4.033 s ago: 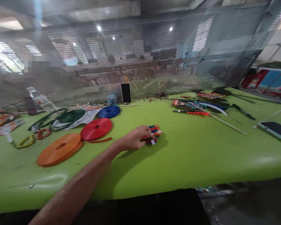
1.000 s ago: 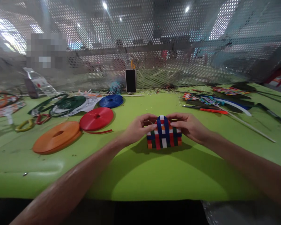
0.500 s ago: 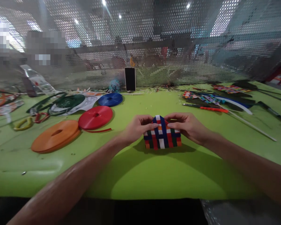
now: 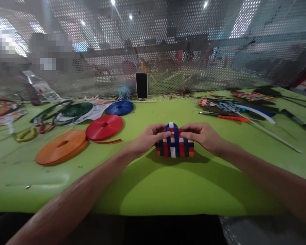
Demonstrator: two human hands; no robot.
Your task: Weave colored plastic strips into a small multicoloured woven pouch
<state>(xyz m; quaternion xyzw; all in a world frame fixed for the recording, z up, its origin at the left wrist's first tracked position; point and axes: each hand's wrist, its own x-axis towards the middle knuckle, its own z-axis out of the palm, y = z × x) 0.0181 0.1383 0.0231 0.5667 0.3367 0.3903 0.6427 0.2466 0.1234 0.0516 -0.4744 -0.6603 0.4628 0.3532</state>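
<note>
"What have you got hold of?"

"A woven piece (image 4: 174,144), just right of the frame's middle; my left hand (image 4: 148,140) and right hand (image 4: 207,139) pinch its upper slopes, nearly closed, thumbs in front"

"Resting on the green table (image 4: 173,190)?"

"On it or just above, I can't tell"

"How far along?"

"The face toward me looks woven right up to its peak; I'd judge that side done. Any work left at the back I can't tell"

"And what's hidden?"

"Its back, and my fingers' ends behind it; farther off, past the mesh screen (image 4: 104,76), shapes blur, and the upper left is blocked out"
</note>
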